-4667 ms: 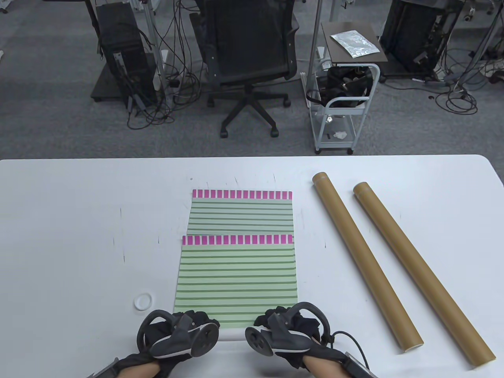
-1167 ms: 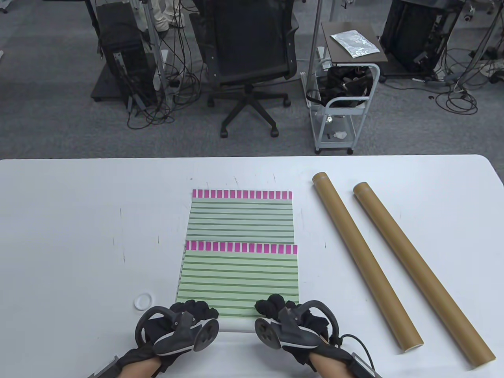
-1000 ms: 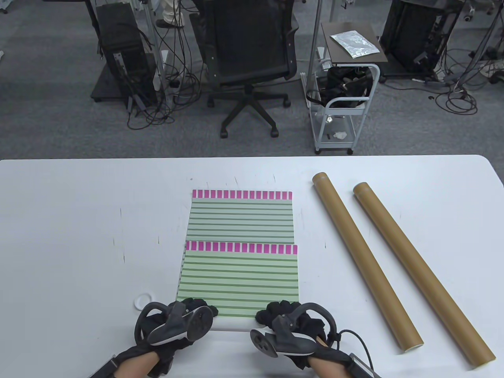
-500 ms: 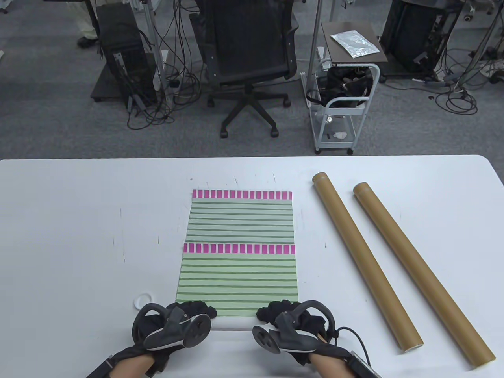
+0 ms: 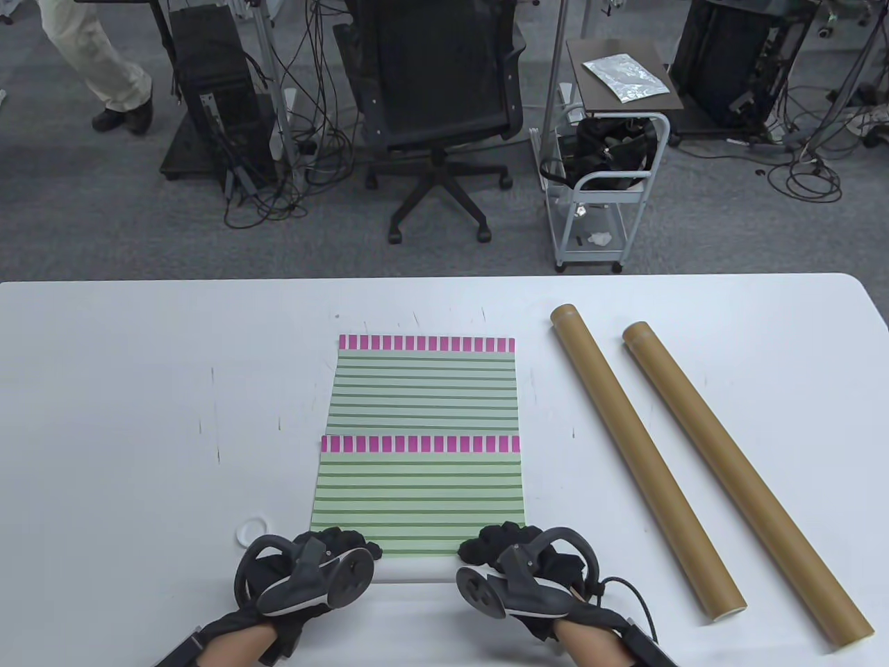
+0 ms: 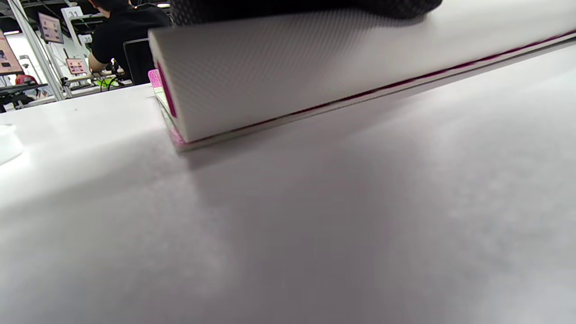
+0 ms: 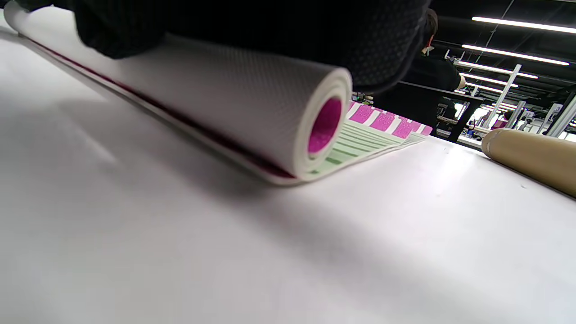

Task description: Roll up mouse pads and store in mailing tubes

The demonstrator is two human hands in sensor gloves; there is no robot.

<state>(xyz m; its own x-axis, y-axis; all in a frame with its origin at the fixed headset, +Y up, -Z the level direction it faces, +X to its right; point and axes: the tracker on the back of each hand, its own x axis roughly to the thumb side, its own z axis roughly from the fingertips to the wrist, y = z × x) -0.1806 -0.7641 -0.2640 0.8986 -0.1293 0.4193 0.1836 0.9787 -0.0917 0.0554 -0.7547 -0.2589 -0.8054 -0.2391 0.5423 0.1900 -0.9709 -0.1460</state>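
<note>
The white surface point(image 5: 139, 417) carries all task items. Two brown mailing tubes point(image 5: 642, 458) lie on its right side, side by side and apart from each other, each running diagonally from far-left to near-right. Two striped mouse pads lie at centre: the far mouse pad point(image 5: 425, 382) lies flat, and the near mouse pad point(image 5: 419, 497) overlaps its near edge. The step in hand is the rolling of the near mouse pad: its near edge is already turned into a short white roll point(image 7: 252, 108), pink inside, with most of the pad still flat beyond it. The left hand point(image 5: 312, 573) and the right hand point(image 5: 517, 570) sit on the two ends of the roll, fingers point(image 5: 500, 540) curled over its top and clamped on it. The next move calls for an even push of both hands toward the far edge, so that the roll stays straight and tight enough for a tube. The flat far mouse pad lies under the path of the roll and may drag along. A small white ring point(image 5: 252, 533), possibly a tube cap, lies just left of the left hand, out of the way.
</note>
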